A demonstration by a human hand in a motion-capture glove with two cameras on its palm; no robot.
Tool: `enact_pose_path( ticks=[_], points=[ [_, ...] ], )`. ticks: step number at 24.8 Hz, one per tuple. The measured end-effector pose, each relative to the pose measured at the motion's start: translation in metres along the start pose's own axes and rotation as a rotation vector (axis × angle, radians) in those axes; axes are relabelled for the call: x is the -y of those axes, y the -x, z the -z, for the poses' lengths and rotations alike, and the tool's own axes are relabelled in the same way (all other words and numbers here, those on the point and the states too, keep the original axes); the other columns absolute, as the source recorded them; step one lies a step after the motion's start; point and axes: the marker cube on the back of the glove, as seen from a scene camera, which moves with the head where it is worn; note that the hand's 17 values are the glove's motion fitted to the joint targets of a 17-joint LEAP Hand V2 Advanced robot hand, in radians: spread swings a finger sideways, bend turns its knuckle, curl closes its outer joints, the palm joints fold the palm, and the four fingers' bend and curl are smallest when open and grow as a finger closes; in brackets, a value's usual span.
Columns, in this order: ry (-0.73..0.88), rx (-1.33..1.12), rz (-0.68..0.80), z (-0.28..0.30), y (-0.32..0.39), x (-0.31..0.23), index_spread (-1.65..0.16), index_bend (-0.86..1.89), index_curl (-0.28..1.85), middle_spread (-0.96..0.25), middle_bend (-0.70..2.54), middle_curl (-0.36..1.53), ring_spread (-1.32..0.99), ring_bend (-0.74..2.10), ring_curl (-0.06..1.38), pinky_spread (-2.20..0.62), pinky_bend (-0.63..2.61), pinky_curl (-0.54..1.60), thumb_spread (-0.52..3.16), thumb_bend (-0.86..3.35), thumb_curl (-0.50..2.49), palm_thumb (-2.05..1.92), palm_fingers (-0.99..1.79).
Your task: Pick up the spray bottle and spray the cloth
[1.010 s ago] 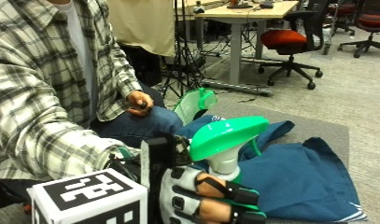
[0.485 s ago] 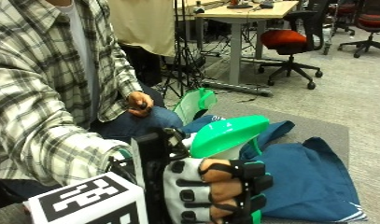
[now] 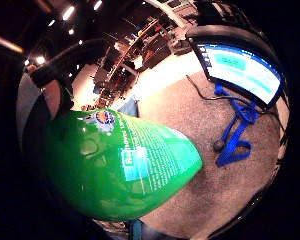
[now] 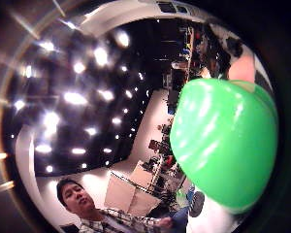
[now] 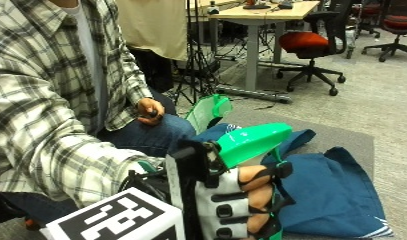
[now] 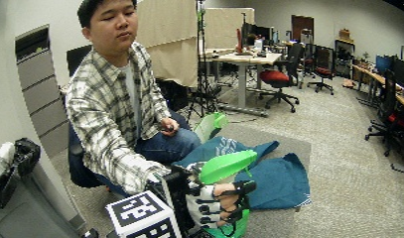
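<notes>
The gloved right hand [image 5: 239,205] has its fingers [image 5: 259,197] wrapped round the green spray bottle [image 5: 253,142], nozzle aimed toward the blue cloth [image 5: 329,192] at three o'clock, probably to spray it.

Plaid shirt [image 5: 36,100] over white tee, blue jeans [image 5: 146,137]; black-strapped, white-plated glove on right hand [image 5: 239,202]

A grey-topped table [image 5: 353,137] runs across the lower right of the outside view. A dark blue cloth [image 5: 326,192] lies crumpled on it, covering most of its near part. Another green object [image 5: 208,111] rests at the table's far left edge.
</notes>
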Motion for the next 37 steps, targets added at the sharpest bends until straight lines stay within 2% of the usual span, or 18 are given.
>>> enact_pose_path(
  ticks=[6, 12, 17, 27, 37],
  points=[
    [0.029, 0.005, -0.047, -0.004, 0.001, 0.004, -0.28, 0.22, 0.32, -0.13, 0.43, 0.47, -0.19, 0.45, 0.39, -0.08, 0.43, 0.31, 0.5, -0.02, 0.65, 1.04, 1.21],
    [-0.086, -0.045, -0.032, -0.008, 0.011, -0.006, -0.28, 0.24, 0.36, -0.14, 0.46, 0.49, -0.22, 0.46, 0.41, -0.13, 0.39, 0.32, 0.39, -0.03, 0.68, 1.04, 1.26],
    [-0.117, -0.058, -0.018, -0.008, 0.013, -0.008, -0.28, 0.26, 0.39, -0.14, 0.48, 0.5, -0.22, 0.47, 0.43, -0.16, 0.36, 0.33, 0.31, -0.03, 0.7, 1.04, 1.27],
    [-0.1, -0.051, -0.018, -0.007, 0.013, -0.008, -0.28, 0.27, 0.44, -0.14, 0.47, 0.5, -0.22, 0.44, 0.44, -0.14, 0.34, 0.33, 0.25, -0.03, 0.73, 1.04, 1.22],
    [-0.087, -0.056, -0.01, -0.009, 0.014, -0.009, -0.27, 0.32, 0.48, -0.15, 0.48, 0.5, -0.23, 0.44, 0.45, -0.14, 0.32, 0.33, 0.22, -0.03, 0.75, 1.03, 1.29]
  ],
)
